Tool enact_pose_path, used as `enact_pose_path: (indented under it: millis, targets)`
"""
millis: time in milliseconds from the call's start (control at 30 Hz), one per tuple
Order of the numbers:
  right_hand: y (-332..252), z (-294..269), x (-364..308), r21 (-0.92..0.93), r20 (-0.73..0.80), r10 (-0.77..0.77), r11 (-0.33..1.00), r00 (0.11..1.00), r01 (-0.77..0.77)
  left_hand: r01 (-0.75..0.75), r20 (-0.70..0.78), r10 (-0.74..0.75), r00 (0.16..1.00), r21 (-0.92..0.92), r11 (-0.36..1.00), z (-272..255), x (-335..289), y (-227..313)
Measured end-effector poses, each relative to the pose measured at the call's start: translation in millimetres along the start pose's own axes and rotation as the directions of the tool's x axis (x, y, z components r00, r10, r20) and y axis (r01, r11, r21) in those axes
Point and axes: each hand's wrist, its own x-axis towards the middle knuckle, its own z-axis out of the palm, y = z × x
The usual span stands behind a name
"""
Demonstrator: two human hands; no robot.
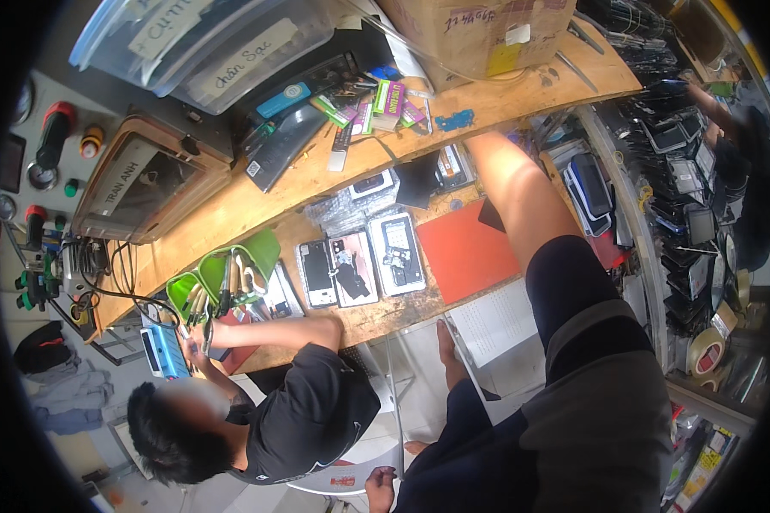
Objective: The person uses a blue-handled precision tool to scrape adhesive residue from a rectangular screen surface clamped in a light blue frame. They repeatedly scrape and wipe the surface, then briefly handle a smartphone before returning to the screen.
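My right forearm [518,184] reaches up and away, and its hand is hidden beneath the raised wooden shelf [522,103]. An orange-red mat [462,248] lies on the bench beside that forearm. A dark flat piece [491,215] rests on the mat's edge by the arm. At the lower edge, my left hand [381,489] is small in view with its fingers curled, close to a white chair [351,477]. Whatever those fingers may hold is hidden. Left of the mat sit phone parts in a white tray [399,256] and an opened phone [318,274].
A co-worker [299,410] in a black shirt sits at left, hands near a blue device [164,350]. Green tool holders [257,256] stand on the bench. A cardboard box [479,43] and plastic bins [222,60] sit on the shelf. Racks of phone parts [693,197] line the right.
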Motion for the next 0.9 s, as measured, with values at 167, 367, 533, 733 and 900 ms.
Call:
enact_pose_path:
  millis: [167,367,533,733,900]
  targets:
    - [-4.4,-52.0,-11.4,0.012,-0.169,-0.073,0.997,0.983,0.076,-0.065,-0.040,0.063,0.997,-0.045,0.997,-5.0,14.0,2.2]
    - [-41.1,-193.6,-116.6,0.560,-0.166,0.090,0.829,0.982,0.019,-0.218,-0.033,0.216,0.976,-0.124,0.968,-15.2,44.6,55.6]
    - [-121.2,-311.8,-240.2,0.875,0.437,0.052,0.207,0.898,-0.438,-0.523,0.019,0.531,0.847,-0.147,0.839,-25.4,77.6,148.9]
    - [-246.6,-407.4,-384.6,0.814,0.580,0.045,-0.052,0.813,-0.578,-0.494,0.457,0.738,0.497,-0.549,0.674,-50.7,22.8,157.3]
    - [-332.7,-503.5,-512.5,0.763,0.597,0.260,-0.476,0.759,-0.438,-0.456,0.541,0.706,0.458,-0.538,0.709,-78.4,-37.8,107.1]
